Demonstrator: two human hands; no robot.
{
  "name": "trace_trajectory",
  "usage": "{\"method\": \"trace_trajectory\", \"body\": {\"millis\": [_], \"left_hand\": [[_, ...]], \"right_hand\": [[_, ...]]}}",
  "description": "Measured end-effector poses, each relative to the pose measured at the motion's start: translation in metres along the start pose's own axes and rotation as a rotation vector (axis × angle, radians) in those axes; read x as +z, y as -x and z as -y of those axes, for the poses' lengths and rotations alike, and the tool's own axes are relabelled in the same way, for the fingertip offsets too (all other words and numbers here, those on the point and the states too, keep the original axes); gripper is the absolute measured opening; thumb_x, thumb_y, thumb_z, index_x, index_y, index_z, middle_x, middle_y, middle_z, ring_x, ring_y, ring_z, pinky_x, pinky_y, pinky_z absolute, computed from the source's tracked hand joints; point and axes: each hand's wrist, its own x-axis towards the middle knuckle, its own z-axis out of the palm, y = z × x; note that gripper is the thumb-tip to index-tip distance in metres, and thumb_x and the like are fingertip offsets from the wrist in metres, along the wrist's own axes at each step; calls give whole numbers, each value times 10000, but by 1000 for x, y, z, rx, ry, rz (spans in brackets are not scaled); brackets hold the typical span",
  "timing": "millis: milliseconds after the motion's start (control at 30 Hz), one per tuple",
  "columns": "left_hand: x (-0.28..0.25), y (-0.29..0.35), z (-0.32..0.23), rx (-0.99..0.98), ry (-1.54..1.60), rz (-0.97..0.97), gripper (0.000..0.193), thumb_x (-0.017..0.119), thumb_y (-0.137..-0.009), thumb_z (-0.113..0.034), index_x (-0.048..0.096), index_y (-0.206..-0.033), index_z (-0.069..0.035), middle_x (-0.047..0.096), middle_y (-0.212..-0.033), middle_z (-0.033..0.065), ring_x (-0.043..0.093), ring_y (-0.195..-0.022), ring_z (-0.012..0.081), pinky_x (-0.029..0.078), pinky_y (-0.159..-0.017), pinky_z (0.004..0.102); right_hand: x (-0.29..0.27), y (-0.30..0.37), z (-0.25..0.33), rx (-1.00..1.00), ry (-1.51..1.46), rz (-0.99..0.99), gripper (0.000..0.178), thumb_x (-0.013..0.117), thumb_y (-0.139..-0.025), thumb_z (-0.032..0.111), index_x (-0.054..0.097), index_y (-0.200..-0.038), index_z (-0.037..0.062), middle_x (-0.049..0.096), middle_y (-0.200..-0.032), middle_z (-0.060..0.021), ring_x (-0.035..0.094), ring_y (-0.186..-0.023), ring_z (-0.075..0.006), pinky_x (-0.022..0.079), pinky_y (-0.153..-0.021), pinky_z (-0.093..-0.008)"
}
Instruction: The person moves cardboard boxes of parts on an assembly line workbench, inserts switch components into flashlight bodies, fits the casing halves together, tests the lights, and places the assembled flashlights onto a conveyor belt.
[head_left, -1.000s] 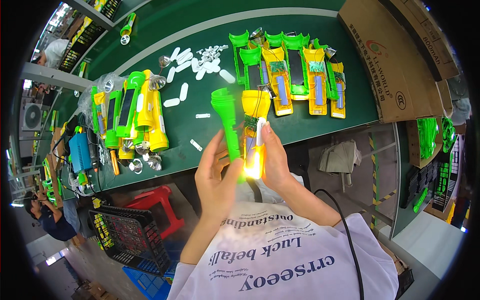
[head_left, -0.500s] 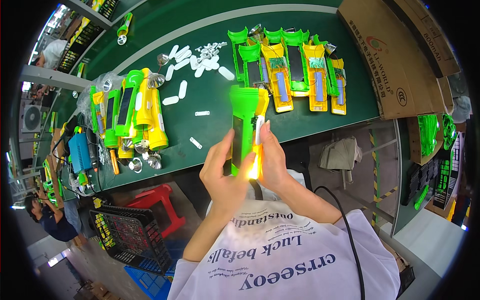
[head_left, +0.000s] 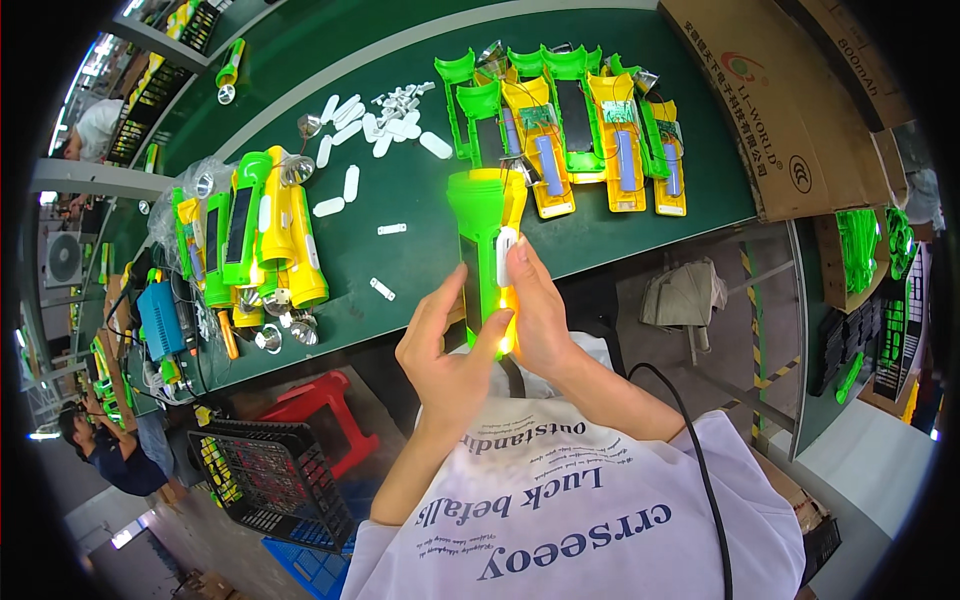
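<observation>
Both my hands hold a green and yellow flashlight [head_left: 480,225] upright in front of my chest, at the bench's near edge. My left hand [head_left: 440,345] wraps the green half, its thumb pressed near the seam low on the body. My right hand [head_left: 541,305] grips the yellow half, with the thumb beside a white oval switch piece [head_left: 506,262] set along the seam. A bright yellow light glows at the lower end, by my left thumb. Just beyond the flashlight's wide head, a small reflector [head_left: 520,170] shows. My fingers hide part of the casing.
Opened flashlight halves [head_left: 577,120] with batteries and circuit boards lie at the back right. White oval pieces [head_left: 350,115] are scattered mid-bench. Several flashlights [head_left: 245,225] are piled left, near a blue box-shaped device [head_left: 162,310]. A cardboard box [head_left: 730,130] stands right; a black crate [head_left: 270,480] sits below left.
The flashlight's two halves look closer together, and the white switch piece now faces me more. The glow at the lower end has become smaller. Both hands keep their hold.
</observation>
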Motion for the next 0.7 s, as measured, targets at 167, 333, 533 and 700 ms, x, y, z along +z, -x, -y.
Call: {"method": "trace_trajectory", "body": {"millis": [167, 333, 533, 700], "left_hand": [[2, 0, -2, 8, -1, -24, 524, 802, -708, -17, 610, -1191, 54, 668, -1024, 144, 679, -847, 188, 544, -759, 281], [2, 0, -4, 9, 12, -46, 519, 793, -716, -4, 604, -1195, 60, 664, -1036, 140, 680, -855, 188, 550, -754, 278], [-2, 2, 0, 36, 63, -52, 516, 785, -717, 10, 606, -1199, 54, 664, -1051, 145, 685, -885, 192, 552, -747, 267], [-3, 2, -1, 96, -25, -19, 505, 777, -724, 15, 609, -1198, 51, 662, -1059, 150, 683, -871, 193, 555, -740, 268]], "right_hand": [[-2, 0, -1, -22, 35, 40, 395, 374, -1042, 397, 473, -1207, 51, 517, -1016, -11, 463, -925, -66, 401, -828, -237], [-3, 2, -3, -32, 70, 65, 381, 389, -1040, 381, 477, -1202, 48, 517, -1012, -6, 460, -923, -63, 397, -823, -231], [-2, 3, -1, -16, 28, 74, 376, 393, -1039, 384, 475, -1190, 49, 525, -1008, -7, 475, -903, -59, 410, -804, -226], [-1, 2, -1, -30, 10, 65, 379, 392, -1038, 388, 471, -1189, 50, 530, -1006, -10, 489, -903, -58, 425, -794, -231]]}}
